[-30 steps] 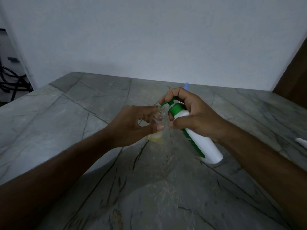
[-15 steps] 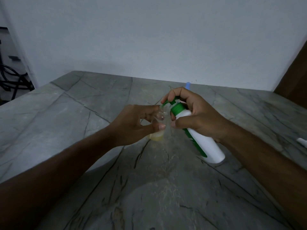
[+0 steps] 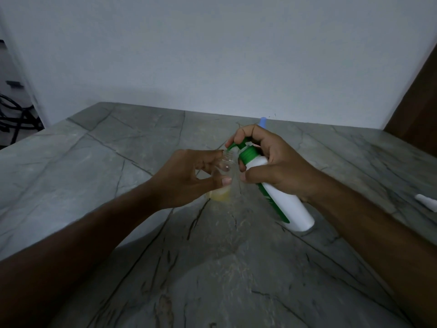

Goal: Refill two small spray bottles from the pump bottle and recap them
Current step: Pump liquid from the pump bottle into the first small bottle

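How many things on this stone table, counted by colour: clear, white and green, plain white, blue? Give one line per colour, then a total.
Clear: 1, the small spray bottle, held by the left hand.
White and green: 1, the pump bottle, gripped by the right hand.
Plain white: 1, an object at the right edge.
Blue: 1, a tip behind the right hand.
Total: 4

Tilted white pump bottle (image 3: pixel 281 197), green nozzle over open clear spray bottle (image 3: pixel 224 183), yellow-bottomed.

left hand (image 3: pixel 186 177): bare, no ring or watch showing | right hand (image 3: pixel 272 166): bare, short pale nails | forearms: both bare right to the frame edge, no sleeve, band or glove in view
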